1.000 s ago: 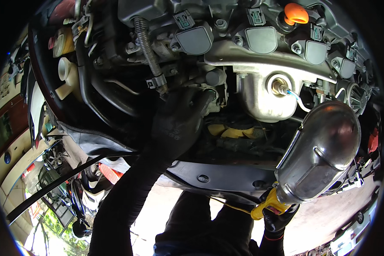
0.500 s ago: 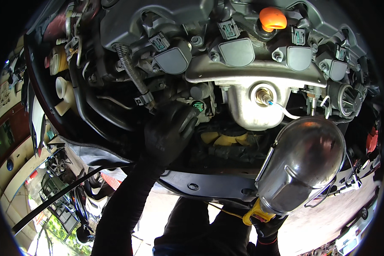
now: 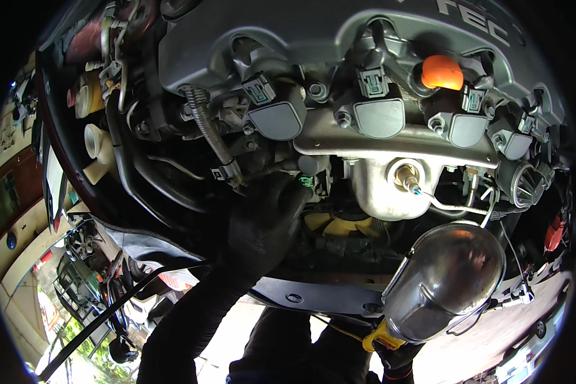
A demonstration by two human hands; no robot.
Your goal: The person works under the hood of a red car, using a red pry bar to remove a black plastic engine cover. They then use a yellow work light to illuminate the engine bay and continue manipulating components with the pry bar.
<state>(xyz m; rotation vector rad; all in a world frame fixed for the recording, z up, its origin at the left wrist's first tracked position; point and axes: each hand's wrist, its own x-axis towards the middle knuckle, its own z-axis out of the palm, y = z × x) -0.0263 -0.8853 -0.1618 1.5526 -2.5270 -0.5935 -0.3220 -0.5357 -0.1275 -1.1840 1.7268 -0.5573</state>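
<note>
My left hand (image 3: 265, 221), in a black glove, reaches into the engine bay with its fingers curled. Its fingertips are beside a small part with a green mark (image 3: 306, 182), low on the front of the engine; what they grip is hidden. At the lower right, my right hand (image 3: 397, 355), also gloved in black, is closed round the yellow handle (image 3: 383, 336) of a work lamp. The lamp's rounded metal shade (image 3: 451, 281) faces the engine, and its light falls on the metal heat shield (image 3: 387, 192).
Flat-topped ignition coils (image 3: 379, 118) line the dark engine cover, near an orange oil cap (image 3: 442, 73). A ribbed hose (image 3: 208, 125) runs down towards my left hand. Below are yellow fan blades (image 3: 339, 224) and the front panel (image 3: 320, 297). A black rod (image 3: 118, 307) crosses the lower left.
The view has shifted, so the engine sits lower and further right in the picture. My left hand stays by the green-marked part. The lamp's shade appears lower and more foreshortened.
</note>
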